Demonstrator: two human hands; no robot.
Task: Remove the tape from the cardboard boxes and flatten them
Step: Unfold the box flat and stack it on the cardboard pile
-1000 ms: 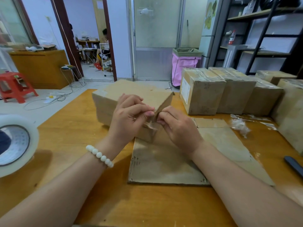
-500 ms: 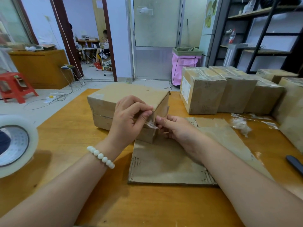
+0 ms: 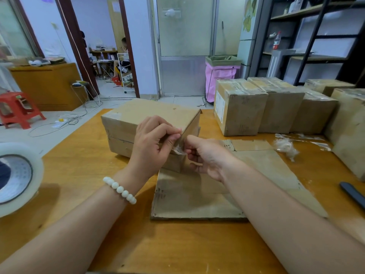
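Observation:
A closed cardboard box lies on the wooden table, its near corner turned toward me. My left hand pinches a crumpled strip of clear tape at that corner, thumb and forefinger closed on it. Just to the right, my right hand has its thumb against the box corner and its fingers curled under by the tape. Beneath both hands lies a flattened cardboard box.
Several taped boxes stand in a row at the back right. Wads of removed tape lie in front of them. A big tape roll sits at the left edge, a dark knife handle at the right.
The box has turned and settled flatter on the table. Both hands stayed at its near corner, and the tape strip has come a little further off.

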